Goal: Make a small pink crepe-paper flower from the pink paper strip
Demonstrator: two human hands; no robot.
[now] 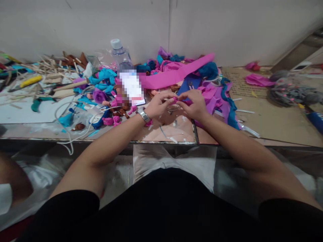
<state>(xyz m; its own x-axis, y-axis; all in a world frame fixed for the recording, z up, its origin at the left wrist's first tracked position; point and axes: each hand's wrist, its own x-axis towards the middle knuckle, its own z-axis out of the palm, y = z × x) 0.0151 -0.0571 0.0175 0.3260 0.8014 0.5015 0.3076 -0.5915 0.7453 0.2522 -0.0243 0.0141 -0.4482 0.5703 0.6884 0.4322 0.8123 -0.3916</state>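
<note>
My left hand [159,106], with a metal watch [143,114] at its wrist, pinches a small crumpled pink bundle [174,99] above the table. From the other side my right hand [195,105] closes thumb and forefinger on the same bundle. Whether it is paper or cloth is too small to tell. Just behind my hands lies a long bright pink strip [176,74]. A blue piece [188,85] with a small metal tool on it, perhaps scissors or tweezers, sits behind my right hand. Loose pink and purple pieces [210,95] lie to its right.
A phone [132,89] leans near a clear bottle [121,55] at the back. White cable [68,134] hangs over the front edge at left. Wooden sticks and a yellow-handled tool [31,81] crowd the far left; cardboard [257,117] and a grey bundle [285,90] lie right.
</note>
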